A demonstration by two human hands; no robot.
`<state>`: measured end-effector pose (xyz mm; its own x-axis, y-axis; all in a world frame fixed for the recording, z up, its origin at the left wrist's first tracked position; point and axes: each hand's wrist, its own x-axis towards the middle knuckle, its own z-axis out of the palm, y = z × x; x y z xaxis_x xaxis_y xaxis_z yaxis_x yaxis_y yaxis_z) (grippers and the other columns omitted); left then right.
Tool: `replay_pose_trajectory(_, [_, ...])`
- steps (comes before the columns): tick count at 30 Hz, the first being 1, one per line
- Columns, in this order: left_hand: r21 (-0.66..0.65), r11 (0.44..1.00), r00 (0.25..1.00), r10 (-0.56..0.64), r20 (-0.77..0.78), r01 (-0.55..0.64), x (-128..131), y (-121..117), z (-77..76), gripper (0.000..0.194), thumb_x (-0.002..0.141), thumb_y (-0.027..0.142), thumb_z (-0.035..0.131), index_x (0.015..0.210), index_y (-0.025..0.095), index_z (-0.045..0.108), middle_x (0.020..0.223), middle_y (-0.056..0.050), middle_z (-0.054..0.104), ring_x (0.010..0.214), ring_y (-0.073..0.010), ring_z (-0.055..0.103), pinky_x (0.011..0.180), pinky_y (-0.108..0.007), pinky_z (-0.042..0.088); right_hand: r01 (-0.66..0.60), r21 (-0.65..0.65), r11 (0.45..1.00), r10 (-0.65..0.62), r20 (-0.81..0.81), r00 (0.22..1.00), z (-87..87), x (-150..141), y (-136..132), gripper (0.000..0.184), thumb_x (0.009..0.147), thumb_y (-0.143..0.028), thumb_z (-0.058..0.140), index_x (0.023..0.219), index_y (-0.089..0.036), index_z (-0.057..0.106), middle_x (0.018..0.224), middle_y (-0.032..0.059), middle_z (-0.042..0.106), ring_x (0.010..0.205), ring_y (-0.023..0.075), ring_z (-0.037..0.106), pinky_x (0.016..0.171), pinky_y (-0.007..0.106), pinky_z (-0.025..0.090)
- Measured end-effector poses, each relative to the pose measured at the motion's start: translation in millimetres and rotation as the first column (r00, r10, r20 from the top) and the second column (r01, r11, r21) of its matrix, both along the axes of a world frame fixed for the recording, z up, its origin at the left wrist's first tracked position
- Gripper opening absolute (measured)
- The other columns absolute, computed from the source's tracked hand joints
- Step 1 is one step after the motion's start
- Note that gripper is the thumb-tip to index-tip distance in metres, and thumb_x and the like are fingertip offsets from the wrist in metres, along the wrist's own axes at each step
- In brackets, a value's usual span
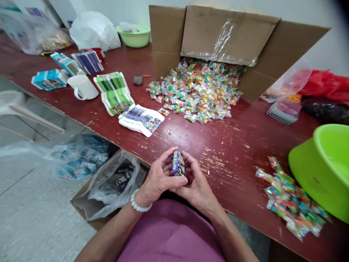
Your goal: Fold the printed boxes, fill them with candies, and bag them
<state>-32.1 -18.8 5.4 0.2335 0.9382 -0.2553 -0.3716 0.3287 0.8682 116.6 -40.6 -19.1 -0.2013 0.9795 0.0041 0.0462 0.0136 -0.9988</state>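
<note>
A small purple candy box (178,163), printed with colourful round shapes, is held upright between my two hands close to my body. My left hand (158,178), with a white bead bracelet at the wrist, grips it from the left, thumb across its lower end. My right hand (196,182) wraps around its right side; part of those fingers is hidden behind the box. Beyond them on the table lie a stack of flat purple cartons (141,119) and a stack of flat green cartons (116,94). Wrapped candies (201,91) spill from a big cardboard box (220,36).
A white mug (83,87) lies tipped beside blue cartons (50,79). At right, a green basin (319,171) stands by a smaller candy pile (293,200). Below the table's left edge, a plastic-lined carton (92,200) holds small dark packets. A white stool (27,109) stands at left.
</note>
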Motion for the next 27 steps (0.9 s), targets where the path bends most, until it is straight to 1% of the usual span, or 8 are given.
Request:
replay_pose_trajectory(5, [-0.061, 0.998, 0.997, -0.012, 0.074, 0.017, -5, 0, -5.0, 0.071, 0.058, 0.022, 0.089, 0.125, 0.015, 0.066, 0.114, -0.011, 0.072, 0.104, -0.0253, 0.065, 0.095, -0.034, 0.049, 0.013, 0.052, 0.999, -0.019, 0.101, 0.995, 0.7, 4, -4, 0.084, 0.070, -0.031, 0.086, 0.142, -0.036, 0.043, 0.145, 0.0085, 0.040, 0.130, 0.0295, 0.051, 0.107, 0.047, 0.049])
replay_pose_trajectory(9, [-0.109, 0.994, 0.990, 0.019, 0.141, -0.003, -7, 2, -6.1, 0.059, 0.061, 0.025, 0.088, 0.116, 0.014, 0.070, 0.105, -0.010, 0.074, 0.094, -0.0219, 0.067, 0.090, -0.033, 0.050, -0.009, -0.010, 1.000, 0.010, 0.026, 1.000, 0.3, 4, -3, 0.072, 0.077, -0.033, 0.080, 0.139, -0.033, 0.045, 0.141, 0.0094, 0.047, 0.126, 0.0284, 0.055, 0.105, 0.047, 0.050])
replay_pose_trajectory(13, [-0.149, 0.986, 0.970, -0.031, 0.240, 0.068, -17, 2, -9.2, 0.045, 0.068, 0.031, 0.083, 0.107, 0.012, 0.073, 0.100, -0.012, 0.075, 0.089, -0.0241, 0.070, 0.088, -0.038, 0.053, -0.061, -0.094, 0.994, 0.053, -0.083, 0.995, -3.3, 0, -2, 0.068, 0.079, -0.036, 0.078, 0.139, -0.032, 0.045, 0.140, 0.0096, 0.051, 0.120, 0.0258, 0.058, 0.104, 0.045, 0.050])
replay_pose_trajectory(17, [-0.213, 0.976, 0.959, 0.015, 0.284, 0.047, -46, -5, -12.8, 0.048, 0.069, 0.040, 0.082, 0.108, 0.012, 0.073, 0.101, -0.013, 0.076, 0.093, -0.0292, 0.073, 0.089, -0.042, 0.055, -0.025, -0.144, 0.989, 0.028, 0.019, 0.999, -14.6, -3, 0, 0.069, 0.078, -0.040, 0.078, 0.138, -0.031, 0.046, 0.135, 0.0091, 0.054, 0.104, 0.0220, 0.061, 0.095, 0.042, 0.053])
replay_pose_trajectory(19, [-0.227, 0.973, 0.973, 0.100, 0.207, -0.051, -71, -11, -14.1, 0.052, 0.067, 0.038, 0.083, 0.110, 0.012, 0.071, 0.103, -0.014, 0.076, 0.096, -0.0307, 0.072, 0.091, -0.043, 0.056, -0.008, -0.152, 0.988, 0.023, 0.097, 0.995, -20.1, -4, 5, 0.067, 0.078, -0.041, 0.076, 0.138, -0.030, 0.048, 0.129, 0.0086, 0.056, 0.094, 0.0196, 0.059, 0.089, 0.040, 0.053])
replay_pose_trajectory(22, [-0.209, 0.931, 0.953, 0.303, -0.017, -0.300, -120, -22, -22.6, 0.052, 0.066, 0.029, 0.085, 0.112, 0.013, 0.068, 0.102, -0.012, 0.076, 0.094, -0.0274, 0.073, 0.092, -0.042, 0.057, -0.001, -0.142, 0.990, 0.024, 0.162, 0.987, -25.2, -5, 25, 0.063, 0.079, -0.041, 0.073, 0.136, -0.026, 0.050, 0.111, 0.0071, 0.062, 0.086, 0.0185, 0.059, 0.080, 0.037, 0.052])
replay_pose_trajectory(25, [-0.200, 0.848, 0.859, 0.433, -0.273, -0.491, -169, -34, -47.7, 0.067, 0.060, 0.027, 0.089, 0.120, 0.015, 0.060, 0.095, -0.009, 0.076, 0.089, -0.0233, 0.074, 0.089, -0.038, 0.058, 0.030, -0.057, 0.998, -0.014, 0.261, 0.965, -30.5, -9, 65, 0.058, 0.080, -0.041, 0.069, 0.131, -0.020, 0.053, 0.093, 0.0045, 0.064, 0.075, 0.0183, 0.059, 0.074, 0.036, 0.051])
replay_pose_trajectory(27, [-0.215, 0.811, 0.783, 0.400, -0.476, -0.544, -195, -43, -72.2, 0.080, 0.056, 0.033, 0.091, 0.125, 0.014, 0.055, 0.095, -0.009, 0.075, 0.090, -0.0254, 0.073, 0.087, -0.037, 0.058, 0.045, 0.050, 0.998, -0.059, 0.336, 0.940, -36.3, -18, 101, 0.053, 0.080, -0.042, 0.067, 0.125, -0.018, 0.057, 0.097, 0.0061, 0.066, 0.070, 0.0177, 0.059, 0.071, 0.036, 0.051])
